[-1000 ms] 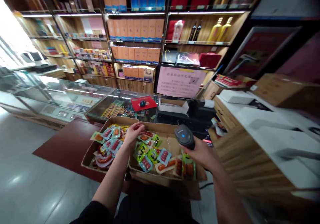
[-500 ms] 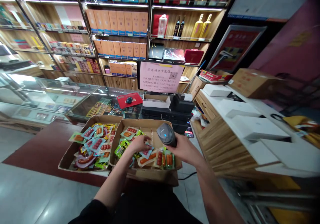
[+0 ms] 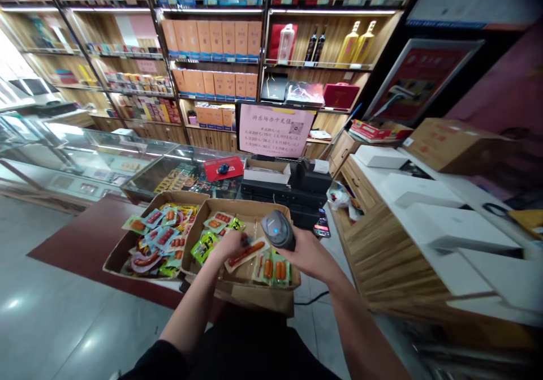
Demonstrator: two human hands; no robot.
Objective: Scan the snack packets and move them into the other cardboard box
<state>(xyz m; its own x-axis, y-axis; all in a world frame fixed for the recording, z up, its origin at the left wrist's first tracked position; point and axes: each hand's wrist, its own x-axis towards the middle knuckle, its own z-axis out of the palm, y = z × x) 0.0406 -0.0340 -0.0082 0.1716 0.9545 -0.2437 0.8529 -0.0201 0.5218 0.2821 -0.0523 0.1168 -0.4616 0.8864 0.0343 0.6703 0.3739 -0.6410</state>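
My right hand (image 3: 307, 253) is wrapped round the handle of a grey handheld barcode scanner (image 3: 278, 230), which shows a small blue light. It is held above the right side of a cardboard tray (image 3: 231, 204) of packaged sausages. Inside that tray my left hand (image 3: 231, 245) has its fingers curled on a sausage packet, mostly hidden and blurred under them. Just below its fingertips slants a long sausage packet (image 3: 246, 254). Short sausage packets (image 3: 274, 270) lie at the tray's front right, and green packets (image 3: 204, 247) at its left. A second cardboard tray (image 3: 114, 260), heaped with sausage packets (image 3: 163, 236), adjoins on the left.
Behind the trays stand a monitor with a pink sign (image 3: 275, 131) and a black till (image 3: 271, 190). A phone (image 3: 321, 223) lies to the right. White boxes (image 3: 449, 227) cover the side counter, and a glass case (image 3: 144, 168) extends left.
My left hand has shifted slightly left and down inside the tray. The long sausage packet now lies higher and more slanted. The scanner stays in my right hand, and the view has turned slightly left.
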